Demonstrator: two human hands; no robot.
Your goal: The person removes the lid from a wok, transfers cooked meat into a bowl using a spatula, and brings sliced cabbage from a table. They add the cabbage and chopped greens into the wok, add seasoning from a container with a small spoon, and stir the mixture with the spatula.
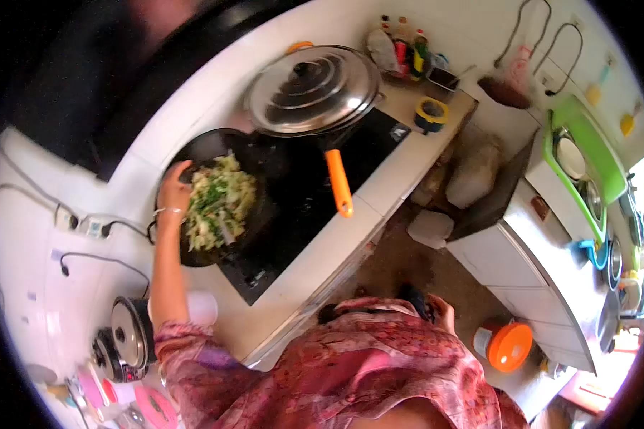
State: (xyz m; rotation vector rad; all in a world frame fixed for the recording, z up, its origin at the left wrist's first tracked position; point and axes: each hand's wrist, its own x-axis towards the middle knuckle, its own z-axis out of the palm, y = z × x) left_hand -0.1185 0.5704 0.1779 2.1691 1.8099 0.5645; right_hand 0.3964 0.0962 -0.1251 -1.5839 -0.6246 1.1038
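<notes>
Wok: black wok [206, 145] on cooktop [300, 193], near end, twd wall edge of table [368, 204].
Food: chopped greens mix [220, 201] piled inside wok, brighter green bits on top.
L hand: L hand [175, 187] at wok's wall-side rim, fingers bent twd greens mix, thin bracelet [168, 209] at wrist.
L grip: can't tell if clamped on smth or just curled; fingertips too blurry.
R hand: R hand [442, 313] low by body, beyond table's front edge, well apart fr wok; grip partly hidden, can't tell if together or holding.
Grey bit: pale grey bit [227, 234] in food's near side, poss. utensil, unclear.
Lidded pan: lidded pan [315, 93] farther along cooktop, wall edge; orange handle [340, 184] pts twd front edge.
Far corner: bottles [404, 53] at table's far wall corner; yellow-rimmed jar [429, 118] nr far end.
Doing it well: treat rim as hot; fingers + wrist prob. best above it, not resting. Work over middle of pile, low + even, so nothing drops past rim.
Watch: bracelet close to rim, keep clear; body off orange handle, easy to knock, imo.
</notes>
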